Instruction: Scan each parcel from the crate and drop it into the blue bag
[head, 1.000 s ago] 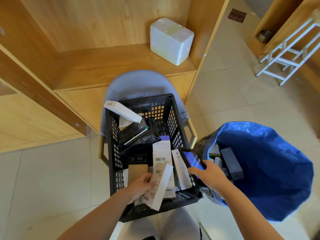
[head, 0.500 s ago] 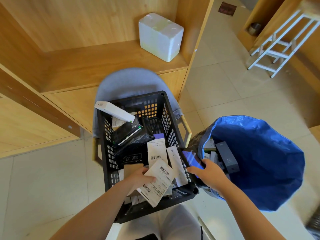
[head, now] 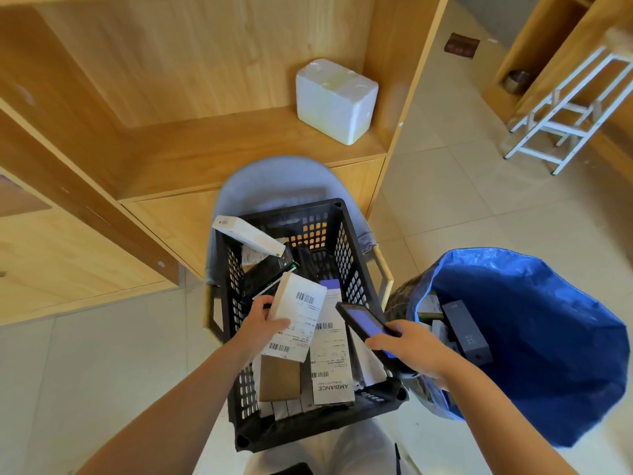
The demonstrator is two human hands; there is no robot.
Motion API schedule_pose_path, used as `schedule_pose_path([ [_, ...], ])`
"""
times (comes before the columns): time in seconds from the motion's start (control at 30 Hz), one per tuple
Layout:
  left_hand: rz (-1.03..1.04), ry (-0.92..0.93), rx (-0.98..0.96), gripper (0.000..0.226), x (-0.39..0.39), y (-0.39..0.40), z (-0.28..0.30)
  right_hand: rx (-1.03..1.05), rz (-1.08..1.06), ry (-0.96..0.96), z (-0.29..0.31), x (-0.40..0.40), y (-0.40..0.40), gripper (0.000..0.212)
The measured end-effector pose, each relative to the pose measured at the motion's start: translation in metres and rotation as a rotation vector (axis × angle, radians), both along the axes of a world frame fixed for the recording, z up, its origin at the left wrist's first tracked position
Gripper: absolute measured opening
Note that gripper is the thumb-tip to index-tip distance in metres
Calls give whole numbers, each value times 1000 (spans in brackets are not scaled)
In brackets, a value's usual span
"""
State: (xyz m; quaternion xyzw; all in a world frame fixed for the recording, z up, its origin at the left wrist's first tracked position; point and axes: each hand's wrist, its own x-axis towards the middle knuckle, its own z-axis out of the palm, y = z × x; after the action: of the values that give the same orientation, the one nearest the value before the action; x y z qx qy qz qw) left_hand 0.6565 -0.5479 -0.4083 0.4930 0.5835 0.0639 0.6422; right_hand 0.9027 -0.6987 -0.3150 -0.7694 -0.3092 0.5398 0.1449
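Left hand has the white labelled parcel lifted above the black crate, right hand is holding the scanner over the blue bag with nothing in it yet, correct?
Not quite: the head view shows the blue woven plastic bag already holds boxes, including a long grey box. The rest stands: left hand holds the white labelled parcel above the black plastic crate; right hand holds the scanner.

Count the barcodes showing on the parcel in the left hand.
2. One sits near the top of the white parcel's label, one near its bottom edge beside the left hand. Other faces are hidden, so more may exist.
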Motion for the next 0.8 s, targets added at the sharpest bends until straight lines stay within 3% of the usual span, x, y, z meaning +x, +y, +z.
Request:
schedule_pose_path([
  [0.3,46,27,79,48,-12,-1,5,1,115,36,4,-17,11,80],
  [0.6,52,35,86,48,-12,-5,3,-14,165,19,2,-19,9,48],
  [0.8,51,39,87,48,-11,-6,5,-1,173,21,2,-18,5,46],
])
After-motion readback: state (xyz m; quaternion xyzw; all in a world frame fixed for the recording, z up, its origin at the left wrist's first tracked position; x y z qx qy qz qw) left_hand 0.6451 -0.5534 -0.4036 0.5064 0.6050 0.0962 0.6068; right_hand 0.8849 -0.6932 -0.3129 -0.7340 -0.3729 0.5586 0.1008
